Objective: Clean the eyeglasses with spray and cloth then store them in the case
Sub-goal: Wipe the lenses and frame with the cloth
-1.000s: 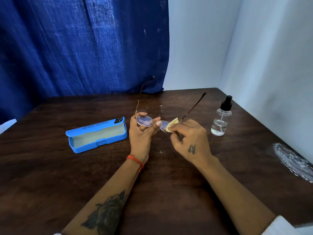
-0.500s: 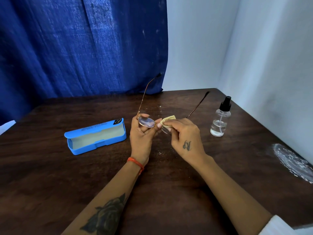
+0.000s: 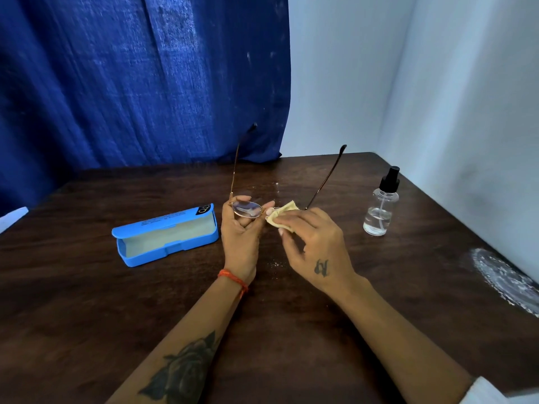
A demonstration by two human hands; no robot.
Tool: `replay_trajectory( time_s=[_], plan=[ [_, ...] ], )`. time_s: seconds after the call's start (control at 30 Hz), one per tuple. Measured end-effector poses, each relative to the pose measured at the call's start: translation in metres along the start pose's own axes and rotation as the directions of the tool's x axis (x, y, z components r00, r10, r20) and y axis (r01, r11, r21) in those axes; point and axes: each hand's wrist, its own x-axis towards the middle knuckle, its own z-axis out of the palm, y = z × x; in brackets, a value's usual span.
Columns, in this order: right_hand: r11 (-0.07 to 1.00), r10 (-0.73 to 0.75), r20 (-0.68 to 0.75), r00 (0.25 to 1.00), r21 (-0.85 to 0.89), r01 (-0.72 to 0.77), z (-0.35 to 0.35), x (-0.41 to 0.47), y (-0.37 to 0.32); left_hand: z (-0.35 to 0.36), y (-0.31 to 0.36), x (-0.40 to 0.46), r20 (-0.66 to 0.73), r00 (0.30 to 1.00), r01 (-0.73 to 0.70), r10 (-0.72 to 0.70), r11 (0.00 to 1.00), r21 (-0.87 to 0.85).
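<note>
Thin-rimmed eyeglasses (image 3: pixel 247 209) with round lenses are held above the dark wooden table (image 3: pixel 291 330), both temples unfolded and pointing away from me. My left hand (image 3: pixel 240 237) grips the frame around the left lens. My right hand (image 3: pixel 313 243) pinches a small yellow cloth (image 3: pixel 281 215) over the right lens, which the cloth hides. The blue glasses case (image 3: pixel 164 234) lies open to the left of my left hand. A clear spray bottle (image 3: pixel 380 205) with a black pump top stands upright to the right.
A blue curtain (image 3: pixel 145 83) hangs behind the table and white walls (image 3: pixel 437 83) close the back right corner. A whitish smear (image 3: pixel 504 275) marks the table near its right edge. A small white object (image 3: pixel 13 217) shows at the far left.
The glasses have tipped so the temples point more upright. My right hand has shifted the cloth across the right lens, its fingers now spread flatter.
</note>
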Motion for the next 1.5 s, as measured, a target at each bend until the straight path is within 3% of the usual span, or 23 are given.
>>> replay_trajectory(
  time_s=[0.17, 0.33, 0.6, 0.87, 1.13, 1.37, 1.5],
  plan=[
    [0.998, 0.036, 0.009, 0.999, 0.054, -0.036, -0.005, 0.000, 0.007, 0.000, 0.001, -0.001, 0.005, 1.000, -0.012, 0.012, 1.000, 0.011],
    [0.991, 0.104, -0.023, 0.994, -0.077, -0.106, -0.010, 0.001, 0.014, 0.001, 0.004, -0.001, -0.011, 1.000, -0.008, 0.008, 1.000, 0.003],
    [0.998, 0.051, -0.019, 0.999, -0.030, -0.051, -0.001, 0.000, 0.002, 0.001, 0.001, -0.002, 0.022, 0.999, -0.040, 0.039, 0.998, 0.038],
    [0.969, 0.119, -0.009, 0.993, -0.216, -0.118, -0.001, 0.003, 0.004, 0.003, -0.002, -0.002, 0.038, 0.998, -0.054, 0.052, 0.996, 0.067],
    [0.986, 0.132, -0.054, 0.990, -0.096, -0.136, 0.003, 0.004, 0.006, 0.004, 0.000, -0.002, 0.060, 0.997, -0.047, 0.045, 0.998, 0.043],
    [0.959, 0.062, 0.016, 0.998, -0.278, -0.055, 0.001, 0.006, 0.006, 0.005, 0.001, -0.003, 0.051, 0.999, -0.017, 0.015, 0.999, 0.036],
    [0.952, 0.069, -0.027, 0.997, -0.295, -0.074, -0.002, 0.003, 0.005, 0.004, 0.000, -0.002, 0.040, 0.999, -0.025, 0.023, 0.999, 0.049]
  ],
)
